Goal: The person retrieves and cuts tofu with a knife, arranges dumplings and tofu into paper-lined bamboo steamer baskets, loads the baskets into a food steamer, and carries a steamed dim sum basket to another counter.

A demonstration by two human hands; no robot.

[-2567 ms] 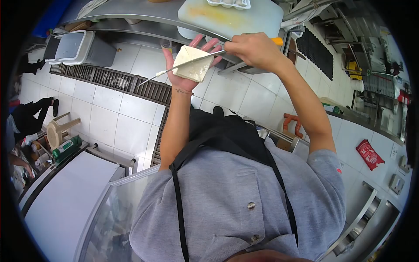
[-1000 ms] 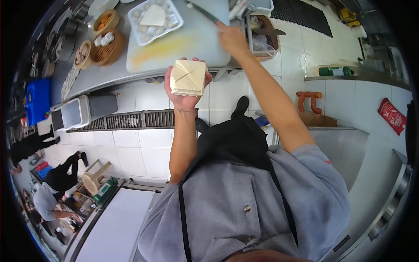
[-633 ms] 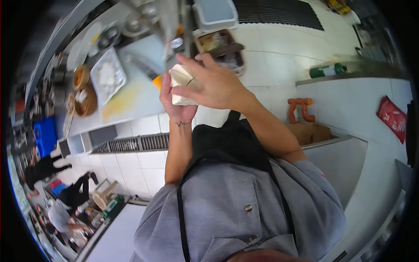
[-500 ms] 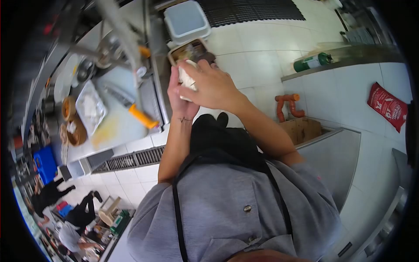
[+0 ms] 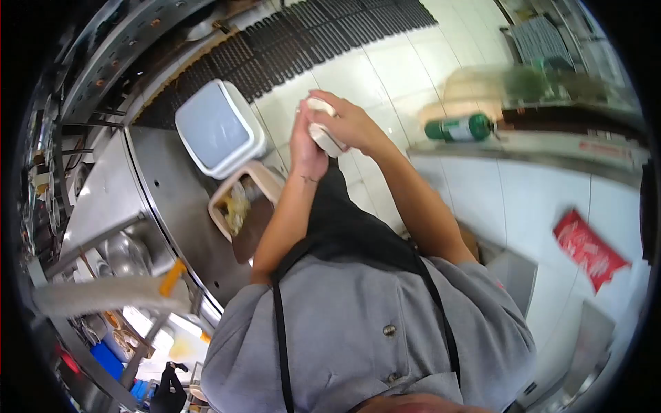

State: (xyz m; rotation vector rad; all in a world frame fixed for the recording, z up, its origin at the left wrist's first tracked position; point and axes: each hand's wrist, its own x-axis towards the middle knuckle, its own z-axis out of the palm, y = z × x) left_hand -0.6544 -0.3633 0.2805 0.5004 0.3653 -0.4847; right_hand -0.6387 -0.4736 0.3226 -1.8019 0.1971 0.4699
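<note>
A stack of pale, flat square pieces [image 5: 326, 140] is held between my two hands in front of my body, over the tiled floor. My left hand [image 5: 308, 148] supports it from the left side, palm against the stack. From the right, my right hand [image 5: 352, 126] wraps its fingers over the top and edge. Much of the stack is hidden behind my fingers.
A lidded white bin [image 5: 219, 129] and an open bin with waste [image 5: 237, 206] stand left of my hands. Steel counter [image 5: 155, 172] at left; cutting board [image 5: 184, 344] lower left. A green bottle [image 5: 460, 128] lies on the right ledge; a red packet [image 5: 589, 249] is far right.
My right hand has put the knife down on the cutting board and closed over the stack. The view has turned away from the board, which now shows at the lower left.
</note>
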